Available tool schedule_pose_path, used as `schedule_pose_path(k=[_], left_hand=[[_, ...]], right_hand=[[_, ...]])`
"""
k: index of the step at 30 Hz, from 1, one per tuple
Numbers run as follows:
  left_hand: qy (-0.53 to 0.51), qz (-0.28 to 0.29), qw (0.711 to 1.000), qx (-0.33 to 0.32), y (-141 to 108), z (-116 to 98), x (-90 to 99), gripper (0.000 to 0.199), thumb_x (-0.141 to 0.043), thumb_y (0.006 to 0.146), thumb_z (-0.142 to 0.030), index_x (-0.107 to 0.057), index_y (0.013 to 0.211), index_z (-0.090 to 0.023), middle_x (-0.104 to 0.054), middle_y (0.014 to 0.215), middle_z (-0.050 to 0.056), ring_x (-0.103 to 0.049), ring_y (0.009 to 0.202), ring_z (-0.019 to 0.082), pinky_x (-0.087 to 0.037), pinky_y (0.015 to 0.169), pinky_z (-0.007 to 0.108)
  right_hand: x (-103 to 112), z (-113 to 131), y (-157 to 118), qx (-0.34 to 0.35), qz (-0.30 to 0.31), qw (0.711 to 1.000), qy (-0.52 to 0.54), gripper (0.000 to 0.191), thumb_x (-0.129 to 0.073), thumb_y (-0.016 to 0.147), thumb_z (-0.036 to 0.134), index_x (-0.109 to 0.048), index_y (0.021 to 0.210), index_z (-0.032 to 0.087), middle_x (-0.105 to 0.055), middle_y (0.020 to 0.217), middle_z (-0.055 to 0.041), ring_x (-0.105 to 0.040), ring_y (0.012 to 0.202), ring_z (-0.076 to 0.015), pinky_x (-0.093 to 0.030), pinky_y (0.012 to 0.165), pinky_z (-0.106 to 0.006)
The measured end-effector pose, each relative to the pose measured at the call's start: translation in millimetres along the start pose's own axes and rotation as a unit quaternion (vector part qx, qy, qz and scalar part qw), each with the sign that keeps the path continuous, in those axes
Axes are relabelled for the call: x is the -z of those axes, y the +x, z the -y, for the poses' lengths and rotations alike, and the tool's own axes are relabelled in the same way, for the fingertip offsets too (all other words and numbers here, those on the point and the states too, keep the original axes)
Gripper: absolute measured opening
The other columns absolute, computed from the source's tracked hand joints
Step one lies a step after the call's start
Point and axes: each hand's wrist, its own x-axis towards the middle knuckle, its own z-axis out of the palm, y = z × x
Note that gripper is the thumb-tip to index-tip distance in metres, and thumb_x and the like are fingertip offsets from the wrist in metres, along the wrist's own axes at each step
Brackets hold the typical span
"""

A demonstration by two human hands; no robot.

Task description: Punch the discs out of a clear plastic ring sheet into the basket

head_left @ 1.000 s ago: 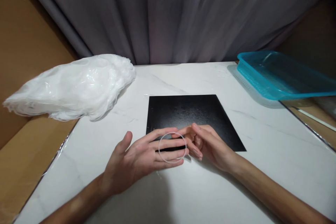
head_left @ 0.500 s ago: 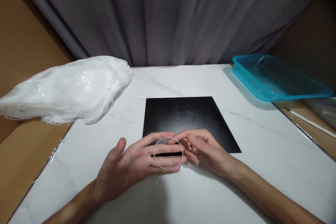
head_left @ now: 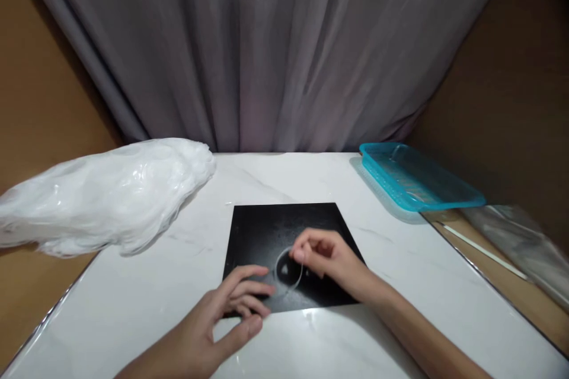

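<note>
My right hand (head_left: 329,257) pinches the upper right edge of a thin clear ring (head_left: 277,272) between thumb and fingertips. The ring hangs tilted over a black square mat (head_left: 253,234); whether a clear film fills its middle I cannot tell. To the left, my left hand (head_left: 235,308) is open, its fingers apart and holding nothing. Those fingertips are close to the ring's left side and reach over the mat's near left corner. Motion slightly blurs the ring's lower edge.
A pile of white, clear-edged plastic pieces (head_left: 120,189) lies at the left. At the back right a blue translucent tray (head_left: 418,204) overhangs the white marbled table (head_left: 275,174). Beyond the right edge are a pale strip (head_left: 484,251) and clear plastic wrapping (head_left: 520,237). A grey curtain (head_left: 275,47) hangs behind.
The ring was against the left fingers; now the right hand alone pinches it over the mat. My left hand has drawn back to the lower left, and the view has tilted up.
</note>
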Motion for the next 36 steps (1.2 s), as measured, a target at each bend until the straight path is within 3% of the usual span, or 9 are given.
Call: schedule_pose_path(k=[2,5,8,12,17,21,26,32,36], left_hand=[[0.204,-0.102,0.973,-0.042,-1,0,17.4,0.041,-0.059,0.102,-0.044,-0.057,0.142,-0.035,-0.064,0.138,0.011,-0.064,0.121,0.030,-0.049,0.106,0.045],[0.387,-0.190,0.891,-0.143,0,1,53.3,0.024,-0.057,0.102,-0.043,-0.069,0.121,-0.034,-0.069,0.124,0.006,-0.063,0.117,0.030,-0.049,0.102,0.041],[0.439,-0.319,0.830,-0.132,5,11,85.6,0.028,-0.055,0.100,-0.050,-0.067,0.116,-0.030,-0.069,0.119,0.006,-0.065,0.104,0.030,-0.052,0.086,0.039],[0.463,-0.368,0.798,-0.116,11,26,106.8,0.035,-0.051,0.100,-0.050,-0.066,0.119,-0.025,-0.067,0.123,0.010,-0.063,0.113,0.034,-0.049,0.098,0.049],[0.436,-0.391,0.803,-0.106,13,36,115.4,0.038,-0.046,0.103,-0.050,-0.063,0.119,-0.020,-0.068,0.114,0.011,-0.066,0.102,0.028,-0.055,0.095,0.044],[0.418,-0.393,0.814,-0.096,11,39,120.5,0.032,-0.052,0.101,-0.050,-0.064,0.104,-0.020,-0.068,0.105,0.008,-0.068,0.093,0.025,-0.056,0.089,0.039],[0.406,-0.390,0.823,-0.079,9,33,119.3,0.029,-0.051,0.102,-0.048,-0.063,0.096,-0.021,-0.067,0.098,0.008,-0.066,0.095,0.028,-0.053,0.089,0.043],[0.357,-0.382,0.851,-0.049,1,18,116.3,0.032,-0.048,0.104,-0.052,-0.061,0.102,-0.023,-0.069,0.096,0.008,-0.066,0.091,0.031,-0.048,0.089,0.046],[0.270,-0.394,0.877,-0.049,-5,5,111.3,0.038,-0.053,0.101,-0.060,-0.056,0.109,-0.024,-0.072,0.115,0.013,-0.067,0.107,0.033,-0.047,0.100,0.050]], right_hand=[[36,-1,25,-0.002,-0.081,0.990,-0.115,0.039,-0.068,0.099,0.054,-0.071,0.097,0.014,-0.059,0.073,0.0005,-0.046,0.060,-0.0109,-0.035,0.056,-0.024],[103,-1,66,-0.020,-0.169,0.967,-0.192,0.035,-0.075,0.095,0.046,-0.070,0.090,0.012,-0.067,0.082,-0.0043,-0.059,0.076,-0.0165,-0.047,0.073,-0.028],[166,4,95,-0.061,-0.269,0.923,-0.268,0.033,-0.071,0.098,0.044,-0.067,0.090,0.013,-0.064,0.082,-0.0023,-0.061,0.076,-0.0171,-0.051,0.075,-0.032],[208,1,107,-0.096,-0.380,0.859,-0.330,0.033,-0.065,0.103,0.046,-0.066,0.100,0.013,-0.065,0.092,-0.0038,-0.064,0.082,-0.0191,-0.054,0.082,-0.037],[188,-35,92,-0.074,-0.447,0.823,-0.344,0.049,-0.038,0.112,0.052,-0.056,0.131,0.010,-0.066,0.103,-0.0110,-0.063,0.092,-0.0233,-0.050,0.088,-0.040],[135,-60,58,-0.031,-0.400,0.843,-0.359,0.061,-0.028,0.109,0.063,-0.050,0.138,0.014,-0.069,0.103,-0.0118,-0.064,0.092,-0.0255,-0.046,0.082,-0.036],[78,-57,23,-0.004,-0.350,0.836,-0.422,0.055,-0.037,0.107,0.066,-0.051,0.137,0.022,-0.071,0.106,-0.0092,-0.067,0.085,-0.0280,-0.042,0.077,-0.038],[75,-52,18,0.014,-0.376,0.832,-0.408,0.047,-0.036,0.110,0.062,-0.053,0.129,0.022,-0.071,0.101,-0.0095,-0.066,0.083,-0.0288,-0.042,0.073,-0.037],[80,-55,15,0.034,-0.382,0.843,-0.377,0.041,-0.042,0.109,0.059,-0.055,0.123,0.022,-0.068,0.096,-0.0073,-0.063,0.080,-0.0254,-0.043,0.072,-0.035]])
